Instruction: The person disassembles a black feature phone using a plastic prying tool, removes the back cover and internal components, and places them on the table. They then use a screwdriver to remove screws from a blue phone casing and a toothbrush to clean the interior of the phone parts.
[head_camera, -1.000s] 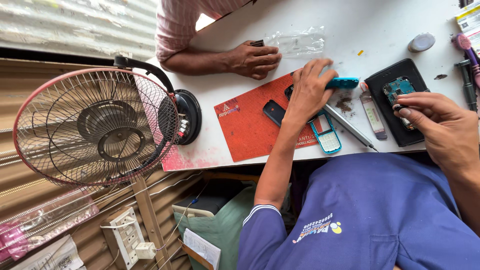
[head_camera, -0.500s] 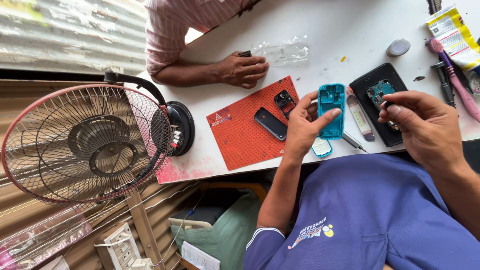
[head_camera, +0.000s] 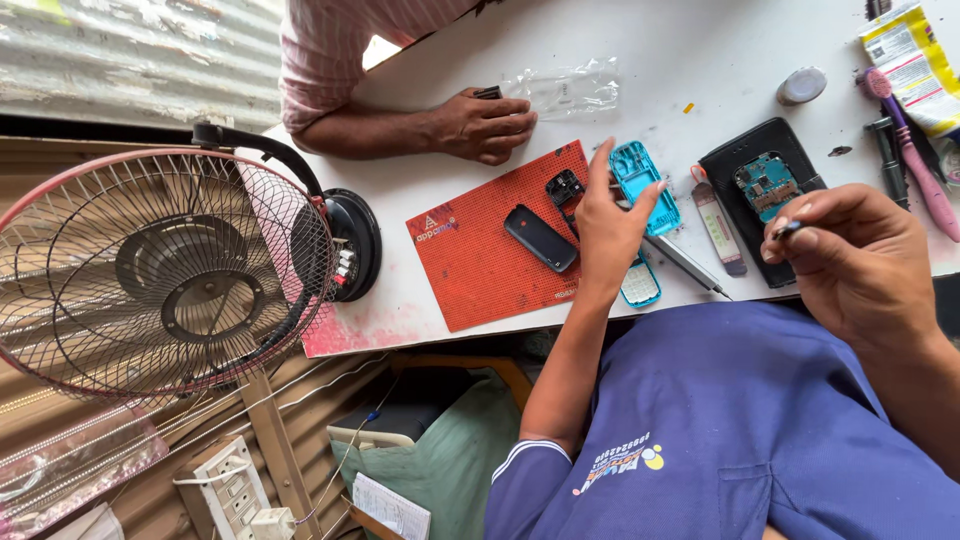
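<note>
Left hand (head_camera: 608, 225) pinches the turquoise phone housing (head_camera: 643, 185), held tilted over the red work mat (head_camera: 480, 250) at the near table (head_camera: 700, 60) edge. Right hand (head_camera: 850, 255) is closed on a small dark tool (head_camera: 787, 229). Keep the housing low over the mat. Circuit board (head_camera: 765, 185) lies on a black pad (head_camera: 725, 165) just beyond. Farther off, another person's hand (head_camera: 485, 125) rests beside a clear plastic bag (head_camera: 565, 90).
</note>
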